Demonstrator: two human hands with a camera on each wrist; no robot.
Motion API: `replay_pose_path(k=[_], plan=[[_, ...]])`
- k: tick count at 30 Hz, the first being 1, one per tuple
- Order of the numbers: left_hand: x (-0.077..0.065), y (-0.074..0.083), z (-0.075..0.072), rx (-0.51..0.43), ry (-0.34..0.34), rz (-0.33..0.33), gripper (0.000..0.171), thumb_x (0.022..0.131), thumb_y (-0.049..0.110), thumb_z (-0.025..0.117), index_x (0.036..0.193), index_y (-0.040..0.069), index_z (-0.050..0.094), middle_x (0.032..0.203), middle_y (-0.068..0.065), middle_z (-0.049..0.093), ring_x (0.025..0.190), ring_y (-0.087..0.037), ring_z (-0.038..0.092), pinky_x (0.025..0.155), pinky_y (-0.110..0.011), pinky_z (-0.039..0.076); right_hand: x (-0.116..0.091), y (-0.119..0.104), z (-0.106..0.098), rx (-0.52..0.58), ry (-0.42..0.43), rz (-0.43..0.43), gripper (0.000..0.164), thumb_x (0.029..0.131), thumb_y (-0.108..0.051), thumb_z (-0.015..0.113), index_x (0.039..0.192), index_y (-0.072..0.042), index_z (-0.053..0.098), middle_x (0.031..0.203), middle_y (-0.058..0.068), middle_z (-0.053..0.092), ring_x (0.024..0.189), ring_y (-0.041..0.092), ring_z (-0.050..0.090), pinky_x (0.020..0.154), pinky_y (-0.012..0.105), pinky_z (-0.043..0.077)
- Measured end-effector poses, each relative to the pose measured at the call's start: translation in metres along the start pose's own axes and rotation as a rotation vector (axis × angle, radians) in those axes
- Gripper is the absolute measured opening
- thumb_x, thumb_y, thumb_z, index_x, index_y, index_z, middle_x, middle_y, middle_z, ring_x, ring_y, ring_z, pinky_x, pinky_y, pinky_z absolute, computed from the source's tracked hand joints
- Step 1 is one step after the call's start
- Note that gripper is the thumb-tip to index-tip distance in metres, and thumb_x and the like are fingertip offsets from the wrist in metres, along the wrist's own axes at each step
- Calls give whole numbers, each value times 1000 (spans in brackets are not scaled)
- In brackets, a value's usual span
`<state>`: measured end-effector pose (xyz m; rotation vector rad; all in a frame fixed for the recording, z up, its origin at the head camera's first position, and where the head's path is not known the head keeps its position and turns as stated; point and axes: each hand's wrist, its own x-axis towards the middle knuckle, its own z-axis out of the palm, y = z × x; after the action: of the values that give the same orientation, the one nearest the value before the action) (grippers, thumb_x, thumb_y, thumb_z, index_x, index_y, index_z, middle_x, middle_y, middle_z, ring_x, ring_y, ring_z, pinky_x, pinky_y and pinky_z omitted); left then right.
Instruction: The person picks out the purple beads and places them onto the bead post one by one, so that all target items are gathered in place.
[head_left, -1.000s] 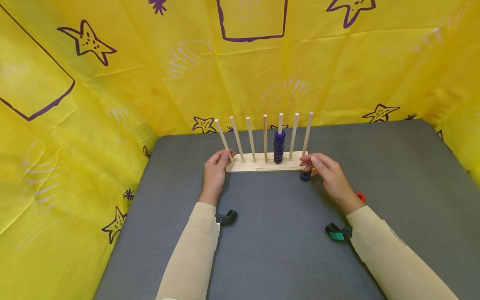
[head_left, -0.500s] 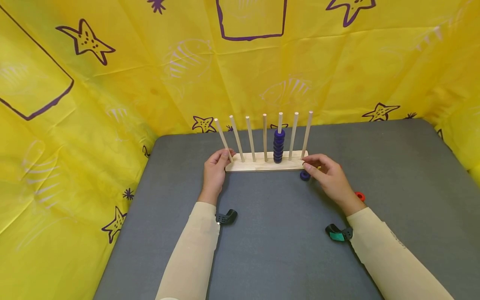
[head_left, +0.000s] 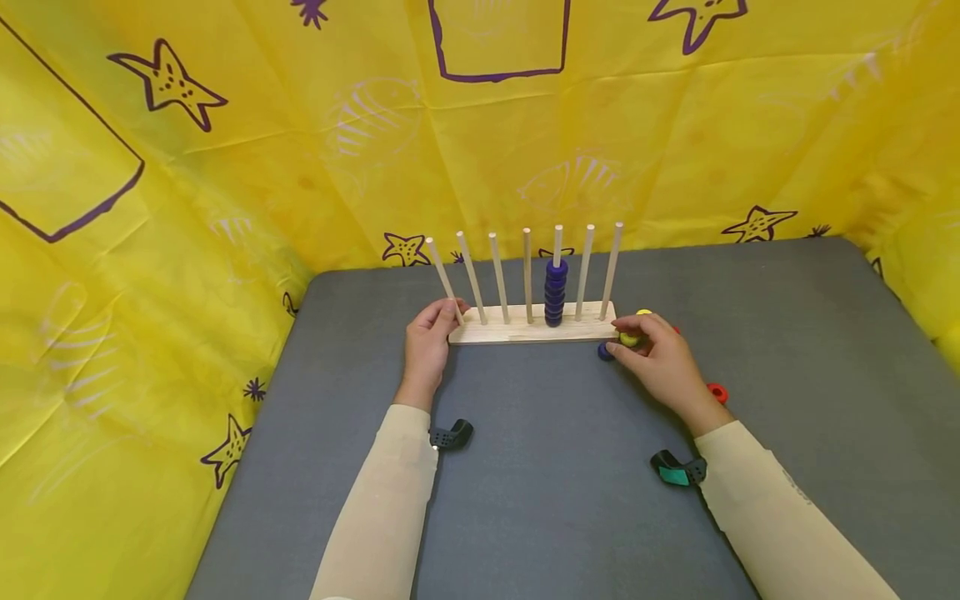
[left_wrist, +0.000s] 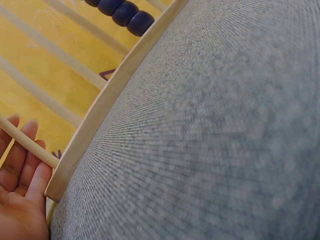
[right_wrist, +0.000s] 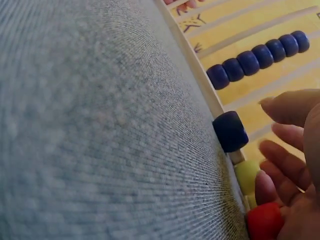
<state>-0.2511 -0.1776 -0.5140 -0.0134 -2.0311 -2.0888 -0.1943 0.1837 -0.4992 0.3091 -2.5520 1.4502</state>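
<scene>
A wooden peg rack [head_left: 495,332] with several upright pegs stands toward the back of the table. Dark blue beads [head_left: 555,293] are stacked on its third peg from the right. My left hand [head_left: 426,350] rests against the rack's left end, its fingers [left_wrist: 22,165] loosely extended behind the outermost peg. Near the right end, my right hand [head_left: 666,367] reaches over loose beads, thumb and fingers apart with nothing pinched. A loose blue bead [right_wrist: 230,131] lies in front of the rack by that thumb. A yellow bead [head_left: 628,339] shows between thumb and forefinger in the head view.
One red bead [head_left: 717,392] lies beside my right wrist. Another yellow bead [head_left: 644,312] and a partly hidden red one [head_left: 677,330] sit beyond the right hand. A yellow patterned cloth [head_left: 480,150] hangs behind the grey table [head_left: 525,467].
My right hand has shifted slightly right, off the rack's end, and its thumb and fingers have spread, uncovering the yellow beads. The left hand and the rack stay put.
</scene>
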Motion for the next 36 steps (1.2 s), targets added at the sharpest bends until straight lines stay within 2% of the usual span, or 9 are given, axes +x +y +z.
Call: replay_pose_path(k=[2, 9, 13, 24, 36], plan=[[0, 0, 0, 2, 0, 3, 36, 112, 29, 67, 122, -4, 77, 117, -18, 77, 116, -29, 70, 104, -44, 55, 0, 1, 0, -30, -11, -16, 34, 95, -3, 86, 126, 3, 73, 113, 18, 66, 93, 29, 59, 76, 20, 47], [0, 1, -1, 16, 4, 2, 36, 111, 30, 67, 122, -3, 77, 118, -17, 77, 116, -28, 71, 105, -42, 55, 1, 6, 3, -138, -25, -108, 32, 91, -5, 90, 120, -1, 77, 108, 15, 70, 101, 34, 55, 84, 45, 43], [-1, 0, -1, 15, 5, 2, 36, 112, 29, 67, 122, -4, 77, 117, -17, 77, 116, -28, 71, 105, -42, 55, 0, 8, 3, -170, -43, -147, 29, 90, -3, 90, 117, -4, 78, 112, 14, 73, 109, 40, 55, 93, 52, 41], [-1, -1, -1, 12, 10, 8, 35, 112, 29, 67, 121, -3, 77, 115, -16, 78, 115, -29, 72, 104, -40, 56, -1, 11, 2, -229, -82, -201, 28, 89, -2, 90, 115, -6, 79, 114, 12, 75, 109, 38, 55, 93, 52, 39], [-1, 0, 0, 10, 6, 17, 37, 112, 29, 66, 121, -5, 77, 115, -17, 77, 114, -28, 71, 104, -42, 56, -1, 11, 3, -263, -100, -182, 29, 90, -6, 90, 117, -6, 79, 117, 13, 76, 111, 38, 53, 91, 51, 41]])
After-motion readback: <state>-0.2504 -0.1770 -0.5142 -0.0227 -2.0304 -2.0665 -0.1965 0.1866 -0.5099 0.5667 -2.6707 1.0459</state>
